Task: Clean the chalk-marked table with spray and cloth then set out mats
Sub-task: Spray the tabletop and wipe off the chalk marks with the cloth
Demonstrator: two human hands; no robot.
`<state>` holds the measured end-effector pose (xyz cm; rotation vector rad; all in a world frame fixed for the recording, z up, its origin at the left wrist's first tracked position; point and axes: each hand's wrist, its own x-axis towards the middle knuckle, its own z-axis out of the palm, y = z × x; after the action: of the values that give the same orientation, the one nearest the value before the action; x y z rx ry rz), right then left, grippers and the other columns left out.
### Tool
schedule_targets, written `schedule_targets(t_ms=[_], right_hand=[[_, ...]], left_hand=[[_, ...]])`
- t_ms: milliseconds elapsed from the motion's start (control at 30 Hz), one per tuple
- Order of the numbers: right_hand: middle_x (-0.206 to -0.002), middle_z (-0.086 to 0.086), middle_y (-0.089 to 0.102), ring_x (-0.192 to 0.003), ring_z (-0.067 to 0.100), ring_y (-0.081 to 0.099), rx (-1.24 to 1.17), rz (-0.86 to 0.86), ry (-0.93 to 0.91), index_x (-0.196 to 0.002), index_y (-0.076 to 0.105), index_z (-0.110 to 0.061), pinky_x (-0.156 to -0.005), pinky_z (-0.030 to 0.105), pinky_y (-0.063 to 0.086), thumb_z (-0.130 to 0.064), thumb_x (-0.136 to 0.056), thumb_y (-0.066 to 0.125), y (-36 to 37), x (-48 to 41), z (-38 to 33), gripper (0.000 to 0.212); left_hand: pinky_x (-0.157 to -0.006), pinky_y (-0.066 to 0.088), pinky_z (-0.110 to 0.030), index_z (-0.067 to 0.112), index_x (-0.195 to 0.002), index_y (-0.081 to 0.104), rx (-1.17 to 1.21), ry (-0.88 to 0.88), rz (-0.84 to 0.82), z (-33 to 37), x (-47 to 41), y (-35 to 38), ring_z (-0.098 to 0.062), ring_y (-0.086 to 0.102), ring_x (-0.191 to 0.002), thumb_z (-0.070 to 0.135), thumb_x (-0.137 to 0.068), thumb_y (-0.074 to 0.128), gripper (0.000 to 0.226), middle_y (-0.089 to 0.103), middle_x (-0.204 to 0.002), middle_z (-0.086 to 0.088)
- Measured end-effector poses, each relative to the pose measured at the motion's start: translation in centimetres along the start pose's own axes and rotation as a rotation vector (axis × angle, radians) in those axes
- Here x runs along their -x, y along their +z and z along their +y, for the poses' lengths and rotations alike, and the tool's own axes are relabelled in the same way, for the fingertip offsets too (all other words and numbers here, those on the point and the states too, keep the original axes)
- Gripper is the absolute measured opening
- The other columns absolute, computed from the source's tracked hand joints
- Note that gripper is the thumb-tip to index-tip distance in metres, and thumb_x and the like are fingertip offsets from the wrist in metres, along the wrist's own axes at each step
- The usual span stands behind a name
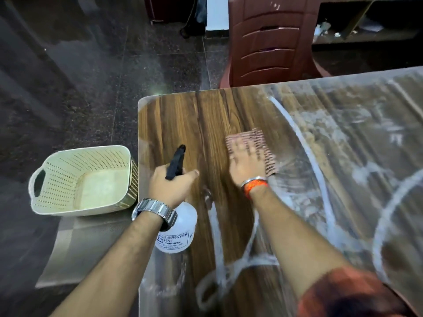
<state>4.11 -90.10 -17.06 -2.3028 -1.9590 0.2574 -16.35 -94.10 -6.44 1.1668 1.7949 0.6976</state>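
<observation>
Basket (91,149): pale, perforated, off the table's left edge, resting on what look like the grey mats (75,248). It has to be lifted off them before they are set out, and pulling them from under it would tip it.
Left hand (171,186): fingers curled round the neck of the spray bottle (180,229), which hangs over the table's left edge. A slack hold could drop it to the floor, and a stray squeeze would wet the wiped corner.
Table (183,124): the far-left corner is bare wood. Chalk loops (219,266) remain near the front edge.
Right hand (248,163): fingers flat and spread, pressing the cloth (258,145) onto the wood at the border of the clean patch; blurred.
Cloth risk: once loaded with chalk, it would likely smear white back over the clean wood.
Chalk marks (304,152): thick and smeared wet across the right half. The right forearm and sleeve (348,294) above them could drag through and spread them.
</observation>
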Motion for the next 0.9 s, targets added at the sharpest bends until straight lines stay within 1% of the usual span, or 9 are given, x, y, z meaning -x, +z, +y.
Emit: schedule_targets(t_ms=[133,200,267,400,467,533,633,733,900], right_hand=[[-0.147,-0.003,0.044,-0.14,0.028,0.03,0.037,-0.115,-0.576,-0.134,0.052,-0.025,-0.113,0.048,0.011,-0.036,-0.087,0.039,1.7,9.0,-6.3,0.05],[-0.146,-0.005,0.045,-0.142,0.024,0.027,0.005,-0.146,-0.68,-0.136,0.049,-0.027,-0.113,0.048,0.009,-0.039,-0.091,0.036,1.7,12.2,-5.8,0.048],[-0.15,-0.007,0.038,-0.142,0.022,0.026,-0.004,-0.084,-0.551,-0.142,0.04,-0.032,-0.114,0.051,0.016,-0.038,-0.091,0.036,1.4,13.1,-2.7,0.051],[-0.157,-0.013,0.021,-0.144,0.022,0.019,-0.023,-0.021,0.156,-0.149,0.024,-0.037,-0.115,0.054,0.013,-0.041,-0.093,0.027,-0.4,13.5,6.1,0.056],[-0.158,-0.014,0.017,-0.145,0.02,0.015,-0.067,-0.03,0.4,-0.15,0.02,-0.037,-0.116,0.052,0.008,-0.042,-0.096,0.027,-0.8,14.5,7.1,0.054],[-0.157,-0.01,0.023,-0.144,0.024,0.021,-0.062,-0.015,0.364,-0.15,0.025,-0.033,-0.114,0.053,0.013,-0.04,-0.093,0.03,-0.4,16.3,5.0,0.057],[-0.15,-0.005,0.04,-0.136,0.029,0.037,-0.036,-0.045,-0.064,-0.145,0.039,-0.028,-0.109,0.054,0.028,-0.039,-0.083,0.032,0.5,21.1,0.8,0.063],[-0.152,-0.011,0.035,-0.141,0.023,0.029,-0.008,-0.134,-0.399,-0.145,0.036,-0.033,-0.112,0.049,0.018,-0.04,-0.087,0.036,1.2,27.6,-1.2,0.059],[-0.153,-0.014,0.03,-0.144,0.016,0.021,-0.043,-0.073,-0.203,-0.146,0.032,-0.037,-0.115,0.045,0.006,-0.04,-0.088,0.038,1.8,33.5,0.3,0.059]], left_hand=[[-0.053,0.041,-0.028,0.012,-0.047,0.056,-0.039,-0.083,-0.014,-1.9,2.3,-0.3,-0.026,0.053,-0.051,0.029,-0.064,0.071,0.028,0.053,-0.047,0.0],[-0.054,0.041,-0.029,0.012,-0.048,0.056,-0.034,-0.094,-0.071,-2.7,4.0,-0.6,-0.024,0.052,-0.05,0.027,-0.062,0.068,0.024,0.054,-0.047,-0.001],[-0.055,0.041,-0.031,0.013,-0.052,0.057,0.0,-0.104,-0.138,-3.5,5.7,-1.0,-0.022,0.051,-0.049,0.026,-0.062,0.068,0.02,0.054,-0.049,-0.006],[-0.06,0.042,-0.031,0.012,-0.061,0.062,0.048,-0.106,-0.154,-5.2,9.2,-1.9,-0.02,0.05,-0.051,0.025,-0.069,0.076,0.021,0.054,-0.055,-0.007],[-0.059,0.039,-0.029,0.014,-0.058,0.056,0.031,-0.096,-0.144,-5.8,10.7,-1.9,-0.019,0.048,-0.051,0.024,-0.073,0.077,0.027,0.051,-0.054,-0.006],[-0.058,0.037,-0.027,0.014,-0.059,0.054,0.01,-0.087,-0.146,-6.5,12.2,-1.8,-0.019,0.047,-0.051,0.025,-0.075,0.077,0.029,0.05,-0.055,-0.005],[-0.056,0.04,-0.025,0.013,-0.065,0.061,0.027,-0.093,-0.122,-7.4,14.8,-1.6,-0.018,0.05,-0.052,0.026,-0.074,0.08,0.024,0.053,-0.055,-0.003],[-0.055,0.039,-0.028,0.016,-0.059,0.056,0.026,-0.129,-0.071,-8.5,17.3,-1.2,-0.019,0.048,-0.05,0.025,-0.07,0.079,0.027,0.051,-0.051,-0.003],[-0.053,0.039,-0.031,0.01,-0.062,0.058,0.042,-0.178,-0.121,-9.6,20.4,-0.9,-0.02,0.047,-0.051,0.018,-0.064,0.078,0.021,0.054,-0.054,-0.008]])
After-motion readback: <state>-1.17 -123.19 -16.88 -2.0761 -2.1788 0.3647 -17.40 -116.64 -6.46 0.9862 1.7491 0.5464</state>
